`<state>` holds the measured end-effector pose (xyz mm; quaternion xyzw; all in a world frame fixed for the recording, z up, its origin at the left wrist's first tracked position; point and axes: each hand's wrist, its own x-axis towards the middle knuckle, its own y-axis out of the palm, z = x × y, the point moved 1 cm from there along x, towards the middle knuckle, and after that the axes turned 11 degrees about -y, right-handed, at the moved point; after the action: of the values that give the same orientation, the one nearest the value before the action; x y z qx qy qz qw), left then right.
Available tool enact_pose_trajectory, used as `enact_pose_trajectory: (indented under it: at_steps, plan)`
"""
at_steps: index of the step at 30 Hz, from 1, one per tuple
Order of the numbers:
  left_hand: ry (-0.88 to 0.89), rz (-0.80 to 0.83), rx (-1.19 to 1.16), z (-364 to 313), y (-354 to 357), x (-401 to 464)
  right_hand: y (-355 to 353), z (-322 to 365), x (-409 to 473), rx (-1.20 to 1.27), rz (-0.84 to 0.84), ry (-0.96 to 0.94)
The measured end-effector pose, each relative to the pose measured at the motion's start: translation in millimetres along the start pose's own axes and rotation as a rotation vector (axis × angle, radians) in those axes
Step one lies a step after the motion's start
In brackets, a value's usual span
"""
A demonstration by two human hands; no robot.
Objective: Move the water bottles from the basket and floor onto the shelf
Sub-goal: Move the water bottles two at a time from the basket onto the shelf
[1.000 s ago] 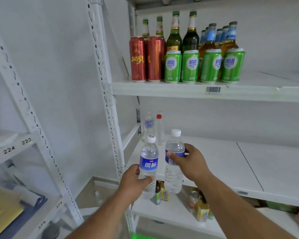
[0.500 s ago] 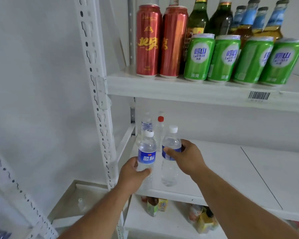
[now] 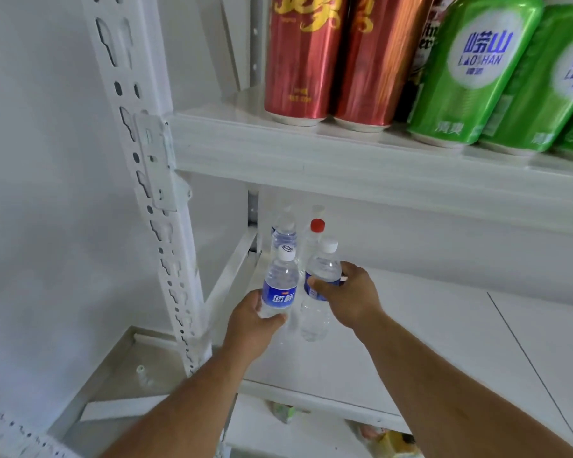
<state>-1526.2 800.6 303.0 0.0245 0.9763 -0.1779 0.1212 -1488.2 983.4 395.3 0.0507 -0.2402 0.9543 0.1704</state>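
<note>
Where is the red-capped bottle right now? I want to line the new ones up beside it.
In the head view the red-capped bottle stands at the back left of the middle shelf, directly behind the two held bottles, beside a blue-labelled bottle.

A shop stockroom or store aisle: white slotted-steel shelving (image 3: 153,180), rows of red cans (image 3: 303,57) and green cans (image 3: 470,71) above the hands, more drinks shelved below them.
</note>
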Motion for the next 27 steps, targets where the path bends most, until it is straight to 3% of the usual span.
enact_pose_trajectory:
  at_steps: [27]
  plan:
    - [0.02,0.013,-0.026,-1.7,32.0,93.7,37.2,-62.4,67.8,0.004,0.046,-0.004]
